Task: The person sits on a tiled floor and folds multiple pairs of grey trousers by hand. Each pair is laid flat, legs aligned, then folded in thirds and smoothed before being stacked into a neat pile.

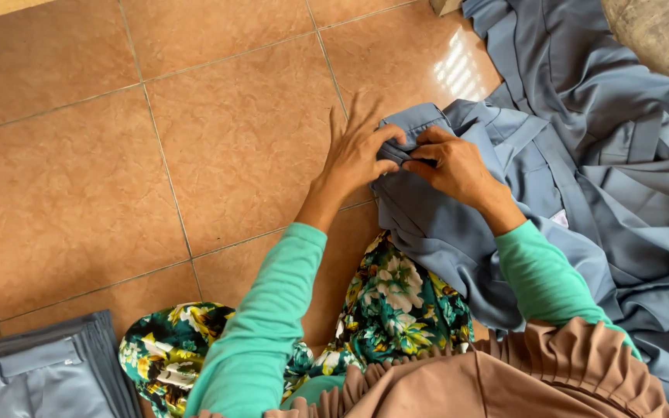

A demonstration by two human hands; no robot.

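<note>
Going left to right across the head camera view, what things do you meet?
Folded grey-blue trousers at the bottom left corner → floral fabric → left hand → right hand, both pinching the grey-blue garment → heap of grey-blue cloth on the tiled floor.

Wide open tile floor [118, 139] lay to the left of the left hand [358, 151], bare right up to the top edge, so a hand could sweep that way with nothing to catch on. To the right it was crowded: the heap of grey-blue cloth [613, 155] filled that whole side and ran under the right hand [454, 166], with both hands pinching its waistband [416, 124] between them. Down low, the flowered skirt [396, 298] and the folded grey stack [40, 371] at the bottom left corner closed off the near edge.
</note>
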